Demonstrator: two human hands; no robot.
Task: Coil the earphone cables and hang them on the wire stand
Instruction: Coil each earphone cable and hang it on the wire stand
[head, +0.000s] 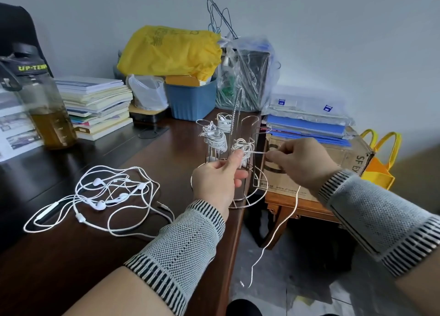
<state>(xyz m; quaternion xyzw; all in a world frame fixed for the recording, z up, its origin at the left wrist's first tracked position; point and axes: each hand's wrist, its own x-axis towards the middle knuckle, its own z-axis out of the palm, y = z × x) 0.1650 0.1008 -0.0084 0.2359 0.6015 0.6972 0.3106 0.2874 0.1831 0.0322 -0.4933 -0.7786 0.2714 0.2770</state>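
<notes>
White, seemingly half-coiled earphone cable (246, 152)

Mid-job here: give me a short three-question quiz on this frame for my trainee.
1. True or false: the left hand grips a coil of white cable.
2. Where does the free cable end run from the right hand? A) down past the desk edge toward the floor B) across the book stack C) into the blue bin
3. What lies loose on the dark desk left of the wire stand?

Key: 1 true. 2 A. 3 a tangle of uncoiled white earphones.
</notes>
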